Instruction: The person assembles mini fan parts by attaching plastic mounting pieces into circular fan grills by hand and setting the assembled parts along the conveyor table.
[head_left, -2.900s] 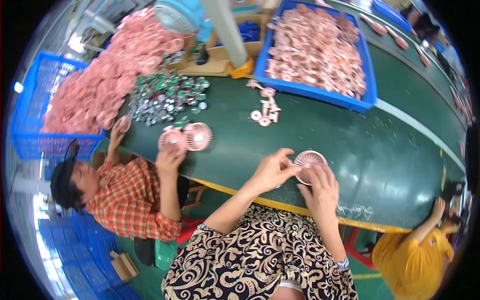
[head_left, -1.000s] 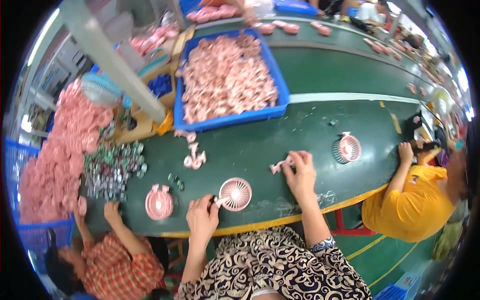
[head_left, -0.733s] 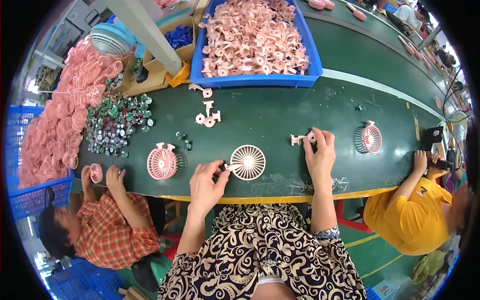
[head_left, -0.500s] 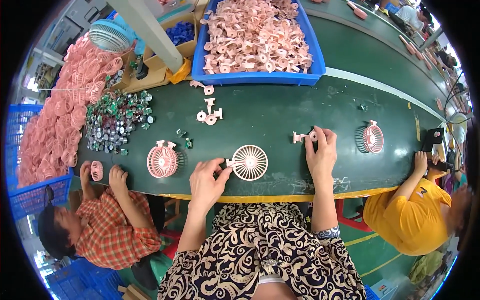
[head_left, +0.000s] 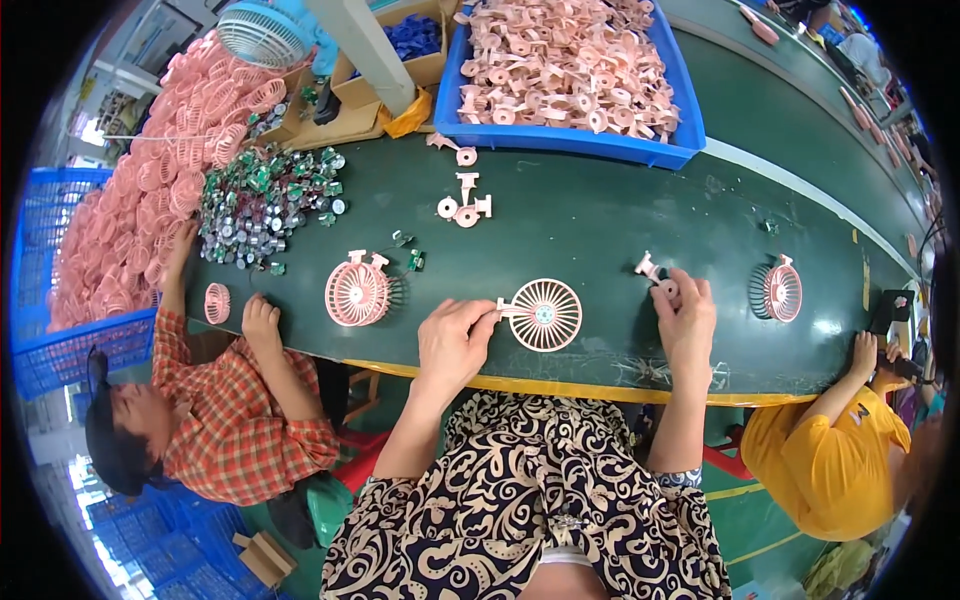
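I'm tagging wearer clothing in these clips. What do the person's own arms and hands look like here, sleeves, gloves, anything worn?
Both forearms are bare, with no gloves on the left hand or the right hand. The garment is black with a cream swirling scroll print. A short sleeve hem in the same print shows on the right upper arm. No watch or ring can be made out at this size.

Wearing black-and-cream swirl-patterned garment covering torso and lap, same print reaching right upper arm, edged near elbow with thin blue-and-white cuff. Showing bare forearms and bare hands: left hand, right hand. No rings or watch showing.
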